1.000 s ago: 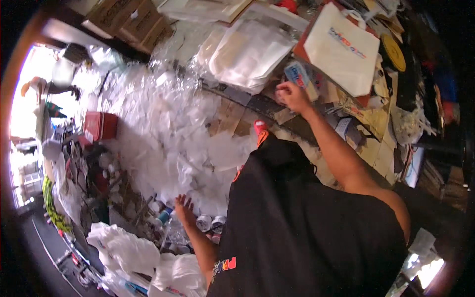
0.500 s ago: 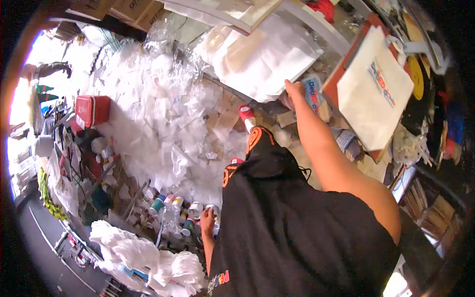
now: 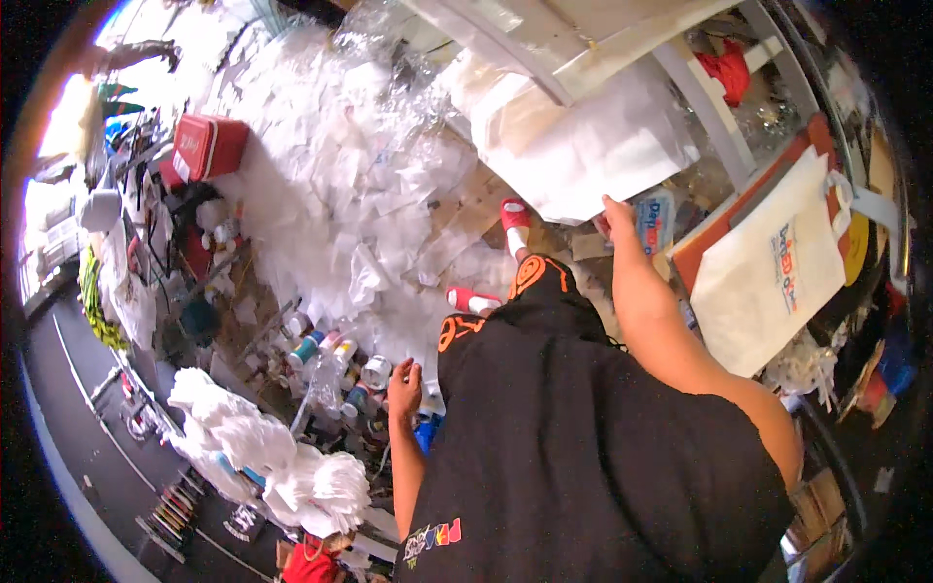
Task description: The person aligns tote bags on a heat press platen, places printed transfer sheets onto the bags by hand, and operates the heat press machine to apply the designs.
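My right hand (image 3: 614,220) reaches forward and grips the near edge of a flat white bag (image 3: 564,160), its thumb on top. That bag lies partly under a pale frame and looks like the upper one of a few layers. Low at my left side hangs my left hand (image 3: 404,389), fingers loosely bent and apart, with nothing visible in them. Several jars and pots (image 3: 376,371) stand just beyond it. To the right, a white bag with a printed emblem (image 3: 773,267) lies flat over a red-edged board (image 3: 709,238).
Loose white sheets (image 3: 330,185) and clear plastic film cover the floor ahead. A red cooler box (image 3: 209,146) stands at the left. Bundled white cloth (image 3: 262,447) lies at the lower left. The pale frame (image 3: 583,49) juts in overhead, with a red cloth (image 3: 724,73) behind it.
The view has shifted, so most things sit farther right or higher. My right hand keeps its hold on the bag's edge. My left hand has drawn back from the jars.
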Tool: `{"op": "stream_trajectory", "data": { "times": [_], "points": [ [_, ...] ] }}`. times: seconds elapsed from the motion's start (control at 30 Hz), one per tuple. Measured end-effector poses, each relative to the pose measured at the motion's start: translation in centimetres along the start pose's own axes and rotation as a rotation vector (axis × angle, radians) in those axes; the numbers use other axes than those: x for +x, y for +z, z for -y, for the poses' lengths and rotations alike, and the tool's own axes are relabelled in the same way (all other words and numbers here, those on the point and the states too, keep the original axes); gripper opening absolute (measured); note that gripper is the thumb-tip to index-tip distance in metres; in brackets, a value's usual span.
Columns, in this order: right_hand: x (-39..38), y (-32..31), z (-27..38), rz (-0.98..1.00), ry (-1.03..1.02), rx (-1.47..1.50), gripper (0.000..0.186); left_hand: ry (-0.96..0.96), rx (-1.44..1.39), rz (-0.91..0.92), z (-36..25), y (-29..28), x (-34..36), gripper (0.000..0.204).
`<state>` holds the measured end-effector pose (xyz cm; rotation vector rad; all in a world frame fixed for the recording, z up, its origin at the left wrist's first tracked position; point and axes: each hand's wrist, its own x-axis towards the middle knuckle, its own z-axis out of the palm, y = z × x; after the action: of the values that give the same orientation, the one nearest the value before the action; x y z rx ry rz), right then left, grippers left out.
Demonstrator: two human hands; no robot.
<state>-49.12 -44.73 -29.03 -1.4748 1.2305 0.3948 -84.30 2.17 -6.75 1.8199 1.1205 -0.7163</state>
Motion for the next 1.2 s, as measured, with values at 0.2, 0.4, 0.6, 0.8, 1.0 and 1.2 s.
{"op": "stream_trajectory", "data": {
  "times": [0.2, 0.4, 0.6, 0.8, 1.0, 1.2],
  "points": [
    [1.7, -5.0, -4.8, 0.075, -0.12, 0.147, 0.021, 0.04, 0.075, 0.071, -1.5, -0.1, 2.5, 0.049],
    [-6.6, -7.9, -3.9, 0.093, -0.012, 0.231, 0.047, 0.185, 0.084, 0.072, 0.6, -1.7, 4.3, 0.043],
    [-13.5, -9.6, -5.5, 0.254, -0.008, 0.405, 0.063, 0.217, -0.247, 0.214, -2.8, -0.7, 5.6, 0.047],
    [-30.2, -3.4, -7.9, 0.574, -0.196, 0.338, 0.065, 0.072, -0.708, 0.556, 1.7, 2.3, 4.3, 0.082],
    [-34.6, -9.0, -12.1, 0.64, -0.172, 0.305, 0.059, 0.124, -0.704, 0.76, 2.1, 6.5, 0.9, 0.086],
    [-34.7, -9.6, -16.4, 0.773, -0.2, 0.338, 0.047, -0.082, -0.53, 0.916, 6.4, 12.2, -1.5, 0.115]
  ]
}}
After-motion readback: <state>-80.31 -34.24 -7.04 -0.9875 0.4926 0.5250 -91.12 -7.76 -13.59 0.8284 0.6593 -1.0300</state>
